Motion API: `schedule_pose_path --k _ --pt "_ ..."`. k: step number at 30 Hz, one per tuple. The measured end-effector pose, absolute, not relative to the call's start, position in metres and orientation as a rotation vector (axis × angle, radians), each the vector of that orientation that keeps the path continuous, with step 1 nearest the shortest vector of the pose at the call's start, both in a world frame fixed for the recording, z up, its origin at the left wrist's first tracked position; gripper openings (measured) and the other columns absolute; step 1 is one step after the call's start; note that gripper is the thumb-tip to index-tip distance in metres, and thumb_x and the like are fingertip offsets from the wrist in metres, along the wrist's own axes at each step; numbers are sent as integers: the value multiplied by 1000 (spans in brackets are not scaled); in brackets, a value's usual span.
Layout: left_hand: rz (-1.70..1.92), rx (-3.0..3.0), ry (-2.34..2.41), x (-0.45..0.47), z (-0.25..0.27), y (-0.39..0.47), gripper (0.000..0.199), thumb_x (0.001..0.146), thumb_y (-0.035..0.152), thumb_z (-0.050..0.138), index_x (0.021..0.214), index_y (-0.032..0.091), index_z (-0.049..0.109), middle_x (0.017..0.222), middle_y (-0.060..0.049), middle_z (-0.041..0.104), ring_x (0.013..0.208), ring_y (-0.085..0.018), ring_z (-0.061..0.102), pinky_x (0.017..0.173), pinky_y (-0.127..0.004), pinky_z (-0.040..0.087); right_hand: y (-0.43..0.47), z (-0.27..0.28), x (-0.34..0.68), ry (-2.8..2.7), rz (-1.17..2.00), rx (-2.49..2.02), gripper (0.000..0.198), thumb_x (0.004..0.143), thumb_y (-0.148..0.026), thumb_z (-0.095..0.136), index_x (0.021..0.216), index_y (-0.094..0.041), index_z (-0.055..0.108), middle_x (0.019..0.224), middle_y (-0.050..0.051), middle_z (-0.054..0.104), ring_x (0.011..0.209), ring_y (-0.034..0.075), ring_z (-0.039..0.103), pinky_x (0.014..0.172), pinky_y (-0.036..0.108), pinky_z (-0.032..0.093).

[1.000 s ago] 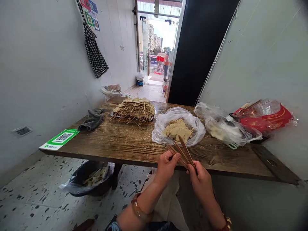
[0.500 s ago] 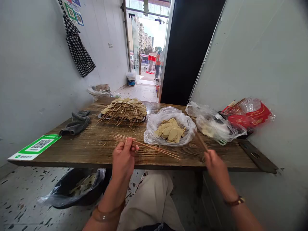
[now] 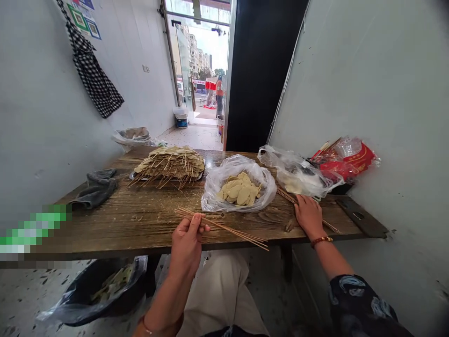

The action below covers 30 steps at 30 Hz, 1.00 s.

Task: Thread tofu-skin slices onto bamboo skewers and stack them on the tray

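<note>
My left hand is closed around several thin wooden skewers, pinched under the thumb above the front of the table. On the right side of the table, my right hand lies over a bundle of skewers, its fingers curled down on it; the bundle's middle is hidden beneath the hand. Between and beyond my hands, an open clear plastic bag holds flat, pale yellow oval slices. Farther left, a heap of skewered slices is stacked on a tray, sticks pointing toward me.
A grey cloth lies at the table's left. Another plastic bag and red packaging are at the right rear, near a dark flat board. Below the left edge stands a black lined bin with scraps.
My right hand has brought its skewer bundle down onto the table beside the right-hand plastic bag. My left hand still holds its skewers. The view has shifted slightly right.
</note>
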State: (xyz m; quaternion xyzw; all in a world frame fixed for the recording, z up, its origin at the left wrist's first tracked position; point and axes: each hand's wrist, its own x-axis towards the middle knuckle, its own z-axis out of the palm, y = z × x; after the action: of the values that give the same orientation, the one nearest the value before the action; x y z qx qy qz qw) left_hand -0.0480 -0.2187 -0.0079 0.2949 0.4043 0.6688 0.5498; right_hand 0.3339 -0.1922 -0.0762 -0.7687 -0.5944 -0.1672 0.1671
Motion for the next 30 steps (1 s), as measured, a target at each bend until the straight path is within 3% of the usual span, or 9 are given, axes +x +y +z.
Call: schedule_pose_path --k 3,7,12,19,25,30 --pt "1566 708 951 -47 -8 -219 35 59 42 79 74 14 64 58 5 53 54 -7 51 56 -21 44 -196 -74 336 -1716 -444 -2152 40 93 -22 40 131 -20 52 124 13 60 108 26 55 90 38 40" --pt "1563 712 913 -50 -8 -219 32 61 40 79 74 14 65 61 4 55 54 -6 50 57 -20 44 -202 -73 339 -1760 -413 -2083 35 92 -21 42 121 -22 62 119 9 63 106 23 57 87 33 42" --pt "1574 664 881 -49 -7 -217 33 59 39 81 73 13 65 70 3 60 54 -5 49 57 -19 44 -205 -75 349 -1703 -412 -2031 33 91 -15 41 105 -19 71 112 10 68 103 24 59 88 37 44" --pt "1549 713 905 -32 -6 -217 36 59 43 79 73 13 64 55 5 53 53 -7 50 56 -19 43 -213 -50 299 -1641 -391 -1791 39 95 -26 35 119 -16 63 123 13 62 114 24 55 98 41 44" --pt "1519 826 907 -1 -12 -215 35 66 45 74 76 12 67 60 3 57 53 -7 51 55 -21 42 -259 -7 187 -2040 -45 -1318 37 96 -29 44 129 -19 55 123 11 63 115 25 56 99 44 45" --pt "1448 953 919 13 -15 -220 32 73 44 68 77 12 66 58 2 56 54 -8 53 56 -20 41 -275 -22 154 -2031 11 -1354 36 99 -22 34 131 -19 53 112 11 68 100 21 65 83 35 54"
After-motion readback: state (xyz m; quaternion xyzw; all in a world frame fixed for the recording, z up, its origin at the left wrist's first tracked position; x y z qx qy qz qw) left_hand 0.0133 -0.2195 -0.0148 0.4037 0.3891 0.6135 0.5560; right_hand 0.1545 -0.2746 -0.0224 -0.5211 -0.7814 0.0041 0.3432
